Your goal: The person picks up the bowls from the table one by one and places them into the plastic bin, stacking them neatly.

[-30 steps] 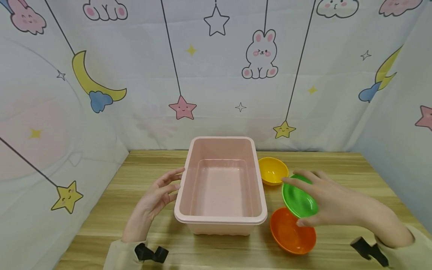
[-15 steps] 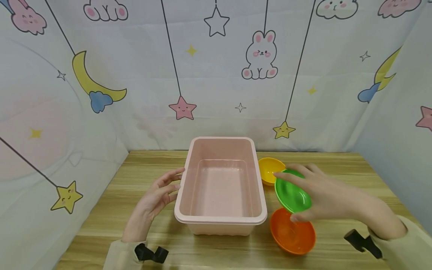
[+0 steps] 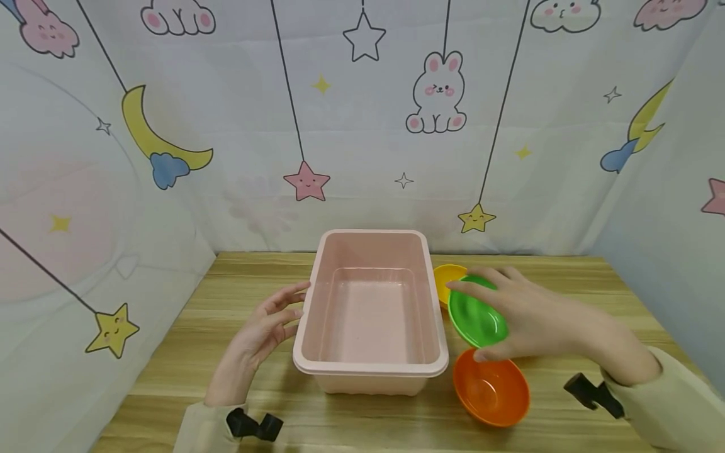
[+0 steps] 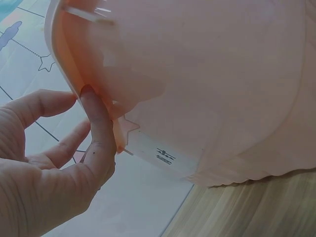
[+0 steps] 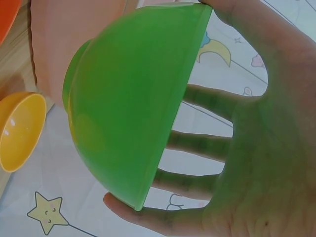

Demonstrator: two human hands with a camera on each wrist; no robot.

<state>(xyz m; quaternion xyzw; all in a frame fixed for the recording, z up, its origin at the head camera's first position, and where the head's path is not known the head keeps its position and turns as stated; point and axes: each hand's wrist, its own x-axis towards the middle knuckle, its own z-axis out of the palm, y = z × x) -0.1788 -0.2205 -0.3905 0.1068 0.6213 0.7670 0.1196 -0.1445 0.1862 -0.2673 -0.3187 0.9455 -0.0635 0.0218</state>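
Note:
My right hand (image 3: 535, 311) grips a green bowl (image 3: 474, 314) by its rim, thumb on the near side and fingers across the far side. The right wrist view shows that bowl (image 5: 133, 98) tilted on its side, its rim toward the palm. Left of it stands a rectangular pink plastic bin (image 3: 370, 368) with nothing inside. My left hand (image 3: 263, 330) is at the bin's left edge; in the left wrist view its bent fingers (image 4: 98, 131) pinch the rim. Below the green bowl sits an orange bowl (image 3: 491, 393), and a yellow bowl (image 3: 444, 280) is partly hidden behind it.
Everything stands on a wood-grain table (image 3: 249, 277). A white cloth backdrop (image 3: 362, 157) with printed moons, stars and rabbits rises behind and along both sides. Black straps (image 3: 255, 425) sit at both sleeve cuffs.
My right hand has carried the green bowl left and slightly away from me, closer to the bin, covering more of the yellow bowl. The left hand and the bin stay put.

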